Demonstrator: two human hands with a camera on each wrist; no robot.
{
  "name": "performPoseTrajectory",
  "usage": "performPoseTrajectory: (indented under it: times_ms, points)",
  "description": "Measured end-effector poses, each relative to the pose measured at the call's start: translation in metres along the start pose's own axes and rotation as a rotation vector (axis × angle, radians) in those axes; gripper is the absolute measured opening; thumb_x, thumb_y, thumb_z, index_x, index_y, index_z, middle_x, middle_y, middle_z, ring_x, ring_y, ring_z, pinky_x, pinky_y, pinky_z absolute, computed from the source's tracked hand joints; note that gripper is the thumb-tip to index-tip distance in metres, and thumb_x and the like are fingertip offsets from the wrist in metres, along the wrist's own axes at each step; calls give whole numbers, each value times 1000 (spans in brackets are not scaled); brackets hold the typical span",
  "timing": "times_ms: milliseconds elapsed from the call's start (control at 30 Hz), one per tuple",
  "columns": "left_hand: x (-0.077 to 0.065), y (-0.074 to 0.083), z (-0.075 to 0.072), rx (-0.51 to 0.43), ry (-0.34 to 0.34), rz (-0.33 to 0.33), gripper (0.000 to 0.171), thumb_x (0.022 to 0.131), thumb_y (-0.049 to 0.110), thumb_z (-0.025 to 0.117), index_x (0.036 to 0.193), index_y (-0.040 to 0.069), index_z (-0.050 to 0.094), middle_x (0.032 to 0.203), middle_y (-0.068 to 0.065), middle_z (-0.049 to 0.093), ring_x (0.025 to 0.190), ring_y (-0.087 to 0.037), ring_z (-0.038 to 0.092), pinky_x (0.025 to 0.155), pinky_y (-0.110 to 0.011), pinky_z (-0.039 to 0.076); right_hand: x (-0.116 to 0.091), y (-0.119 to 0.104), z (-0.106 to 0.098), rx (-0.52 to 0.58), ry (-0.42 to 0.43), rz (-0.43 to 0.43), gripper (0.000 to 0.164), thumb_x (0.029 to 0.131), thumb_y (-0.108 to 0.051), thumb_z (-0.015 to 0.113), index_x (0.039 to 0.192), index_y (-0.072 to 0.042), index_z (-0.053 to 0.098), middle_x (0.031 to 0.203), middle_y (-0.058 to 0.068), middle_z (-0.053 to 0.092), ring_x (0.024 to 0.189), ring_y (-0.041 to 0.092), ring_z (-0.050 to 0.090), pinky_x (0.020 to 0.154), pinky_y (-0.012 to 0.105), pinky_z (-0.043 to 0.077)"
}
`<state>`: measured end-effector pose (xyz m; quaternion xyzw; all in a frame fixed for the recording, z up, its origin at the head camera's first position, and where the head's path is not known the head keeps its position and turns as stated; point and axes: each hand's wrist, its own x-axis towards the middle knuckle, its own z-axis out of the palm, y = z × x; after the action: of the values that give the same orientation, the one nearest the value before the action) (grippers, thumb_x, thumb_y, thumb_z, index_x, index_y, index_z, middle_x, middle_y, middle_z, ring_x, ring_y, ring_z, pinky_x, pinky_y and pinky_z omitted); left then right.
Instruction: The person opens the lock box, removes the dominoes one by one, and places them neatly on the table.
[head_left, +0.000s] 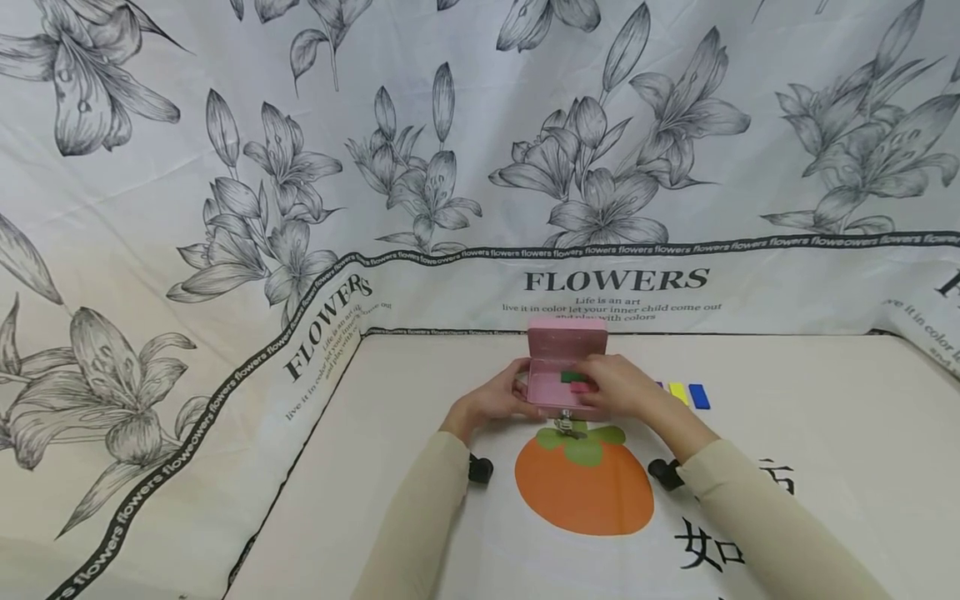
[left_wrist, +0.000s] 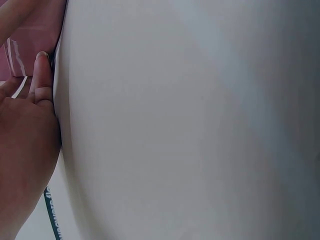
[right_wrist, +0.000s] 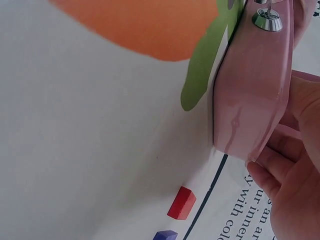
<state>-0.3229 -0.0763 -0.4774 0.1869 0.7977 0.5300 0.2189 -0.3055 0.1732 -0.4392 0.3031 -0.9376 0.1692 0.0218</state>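
A pink box [head_left: 566, 412] stands with its lid [head_left: 567, 342] raised, and a metal lock with a key [head_left: 565, 422] is on its front. My left hand [head_left: 501, 394] grips the box's left side; in the left wrist view its fingers [left_wrist: 43, 80] touch the pink wall. My right hand [head_left: 618, 385] reaches over the right side into the box, beside a green block [head_left: 573, 377] and a pinkish-red block [head_left: 582, 387]. In the right wrist view, some fingers [right_wrist: 262, 175] lie against the outer wall, while the tips inside are hidden, so I cannot tell whether they pinch a block.
Right of the box lie a yellow block [head_left: 678, 392], a blue block [head_left: 699, 396] and a partly hidden purple one. The right wrist view shows a red block [right_wrist: 181, 203] on the cloth. An orange persimmon print [head_left: 585, 487] lies before the box; a flowered curtain [head_left: 450, 167] hangs behind.
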Motion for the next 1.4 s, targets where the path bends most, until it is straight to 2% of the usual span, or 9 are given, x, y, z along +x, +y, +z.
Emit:
performPoseTrajectory:
  times_ms: [300,633,800,1000,1200,1400]
  points:
    - [1,0,-1,-10,-8,11,101,79,4,88,159,19,28,107,-9,61,93,-18,58,88,-30,46,1,-3,0,-52,18,-13,16,85,-13,82,95,-9,70,85,3,64,72,17,52,70,37,45]
    - [0,-1,-1,-15,-5,12,99,80,6,88,158,18,29,107,-10,62,93,-19,59,88,-29,47,1,-7,-3,-29,24,-45,11,90,-13,78,86,-10,68,74,1,60,67,13,49,65,32,41]
    - [0,-2,0,-10,-7,16,99,80,5,87,159,17,28,107,-11,62,92,-18,58,87,-28,46,3,-7,-5,12,-13,-46,12,90,-8,77,81,-8,68,70,5,59,65,13,46,62,31,38]
    - [0,-2,0,-4,-4,14,99,80,6,87,159,19,28,106,-9,62,92,-17,58,89,-29,46,7,-5,-5,78,-54,-111,17,88,0,74,75,-4,65,66,7,58,62,11,44,59,29,37]
    - [1,-1,0,-1,-5,8,99,80,8,88,158,19,29,113,-8,63,96,-18,59,93,-31,46,11,-1,-8,159,-132,-118,12,80,8,77,81,-1,69,73,8,64,68,19,54,62,28,45]
    - [2,-2,0,-9,-3,10,98,80,6,87,158,20,30,120,-9,61,99,-19,59,96,-33,45,14,1,-8,169,-168,-98,19,74,11,77,89,0,73,78,8,67,72,21,57,67,31,48]
